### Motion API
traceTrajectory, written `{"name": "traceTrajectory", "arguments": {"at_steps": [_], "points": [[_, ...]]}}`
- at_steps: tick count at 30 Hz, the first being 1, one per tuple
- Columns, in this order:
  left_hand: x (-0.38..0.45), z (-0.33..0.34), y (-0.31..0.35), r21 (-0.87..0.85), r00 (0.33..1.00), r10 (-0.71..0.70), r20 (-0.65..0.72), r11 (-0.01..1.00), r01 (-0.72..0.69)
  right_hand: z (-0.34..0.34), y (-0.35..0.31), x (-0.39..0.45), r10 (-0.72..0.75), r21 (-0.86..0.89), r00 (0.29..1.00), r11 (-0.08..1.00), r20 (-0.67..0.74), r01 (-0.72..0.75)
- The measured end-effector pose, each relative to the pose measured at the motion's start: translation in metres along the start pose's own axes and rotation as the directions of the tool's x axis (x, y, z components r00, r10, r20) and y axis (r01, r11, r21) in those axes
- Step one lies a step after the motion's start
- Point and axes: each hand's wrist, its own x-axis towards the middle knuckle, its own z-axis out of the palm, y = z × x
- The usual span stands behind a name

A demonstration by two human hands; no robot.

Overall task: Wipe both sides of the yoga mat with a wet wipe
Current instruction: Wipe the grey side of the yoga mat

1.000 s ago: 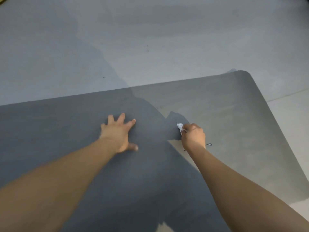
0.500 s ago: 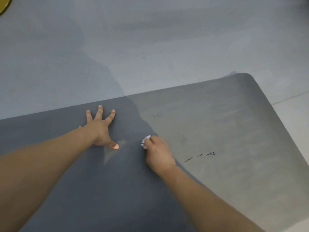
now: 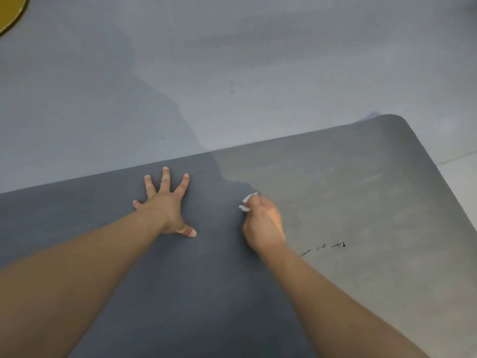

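2 bare arms reach out over a grey floor [image 3: 232, 60], which fills the far half of the view and shows bare, open room beyond the mat. Spread flat on that floor, the dark grey yoga mat [image 3: 361, 202] covers the near half; its far long edge runs slantwise up to the right, ending in a rounded corner at the upper right. Shadow darkens its left part, while the right part looks paler and faintly streaked. Right of the mat, a strip of lighter floor shows past its short edge. Near the far edge, the left hand [image 3: 165, 205] lies palm down on the mat with fingers spread straight, gripping nothing. Just to its right, well inside the edges, the right hand [image 3: 263, 220] is curled around a crumpled white wet wipe [image 3: 247, 202] and holds it against the mat. Smaller still, 3 short dark scuff marks [image 3: 322, 248] sit in a row right of that wrist. A yellow curved object [image 3: 10, 14] peeks in at the upper left corner.
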Motion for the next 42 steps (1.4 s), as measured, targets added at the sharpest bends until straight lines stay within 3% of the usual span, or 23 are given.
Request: {"name": "traceTrajectory", "arguments": {"at_steps": [3, 5, 8, 10, 13, 14, 17, 21, 23, 24, 27, 29, 31, 33, 35, 39, 42], "points": [[0.0, 0.0, 0.0, 0.022, 1.0, -0.001, -0.007, 1.0, 0.001, 0.006, -0.01, 0.001, -0.22, -0.047, 0.972, 0.973, 0.082, 0.224], [0.0, -0.002, -0.001, 0.038, 1.0, 0.008, -0.016, 0.999, -0.007, -0.013, 0.014, 0.013, -0.248, -0.088, 0.963, 0.962, 0.109, 0.258], [0.0, -0.005, 0.001, 0.086, 1.0, -0.003, -0.027, 0.996, 0.005, -0.055, 0.071, 0.041, 0.057, -0.231, 0.998, 0.972, 0.018, -0.051], [0.0, -0.007, 0.002, 0.139, 0.999, -0.007, -0.047, 0.99, 0.014, -0.079, 0.1, 0.05, 0.243, -0.236, 0.967, 0.938, -0.072, -0.253], [0.0, -0.009, 0.002, 0.215, 0.998, 0.006, -0.068, 0.977, 0.008, -0.067, 0.082, 0.052, 0.343, -0.116, 0.928, 0.926, -0.144, -0.36], [0.0, -0.009, 0.002, 0.241, 0.997, 0.012, -0.074, 0.97, 0.006, -0.051, 0.063, 0.049, 0.298, -0.06, 0.944, 0.949, -0.144, -0.309], [0.003, -0.009, 0.001, 0.293, 0.996, 0.05, -0.069, 0.956, -0.027, 0.01, -0.007, 0.033, -0.018, 0.022, 0.998, 1.0, -0.06, 0.02], [0.009, -0.007, -0.001, 0.245, 0.996, 0.092, -0.023, 0.966, -0.083, 0.032, -0.063, 0.026, -0.324, 0.0, 0.926, 0.944, 0.193, 0.33], [0.01, -0.009, 0.001, 0.207, 0.996, 0.088, -0.003, 0.975, -0.086, 0.009, -0.043, 0.044, -0.383, -0.036, 0.911, 0.919, 0.15, 0.393], [0.01, -0.011, 0.003, 0.184, 0.996, 0.084, 0.002, 0.979, -0.083, -0.005, -0.023, 0.057, -0.346, -0.069, 0.932, 0.933, 0.104, 0.354], [0.011, -0.016, 0.01, 0.172, 0.997, 0.071, 0.002, 0.983, -0.07, -0.048, 0.047, 0.096, 0.003, -0.213, 1.0, 0.977, 0.001, -0.003], [0.013, -0.019, 0.018, 0.211, 0.998, 0.057, -0.002, 0.976, -0.056, -0.062, 0.081, 0.106, 0.206, -0.224, 0.977, 0.951, -0.058, -0.214], [0.016, -0.021, 0.025, 0.275, 0.999, 0.034, -0.008, 0.961, -0.031, -0.052, 0.071, 0.104, 0.306, -0.138, 0.945, 0.937, -0.117, -0.321], [0.019, -0.021, 0.027, 0.322, 0.999, 0.019, -0.029, 0.947, -0.009, -0.024, 0.032, 0.095, 0.206, -0.045, 0.968, 0.976, -0.141, -0.214], [0.019, -0.021, 0.022, 0.339, 0.999, 0.024, -0.04, 0.941, -0.009, 0.011, -0.018, 0.082, 0.016, 0.029, 0.999, 0.999, -0.052, -0.015], [0.018, -0.023, 0.019, 0.39, 0.999, 0.037, -0.038, 0.921, -0.019, 0.03, -0.068, 0.07, -0.295, -0.002, 0.933, 0.953, 0.209, 0.301], [0.019, -0.024, 0.017, 0.316, 0.998, 0.054, 0.033, 0.947, -0.062, 0.002, -0.037, 0.098, -0.271, -0.07, 0.945, 0.955, 0.183, 0.288]]}}
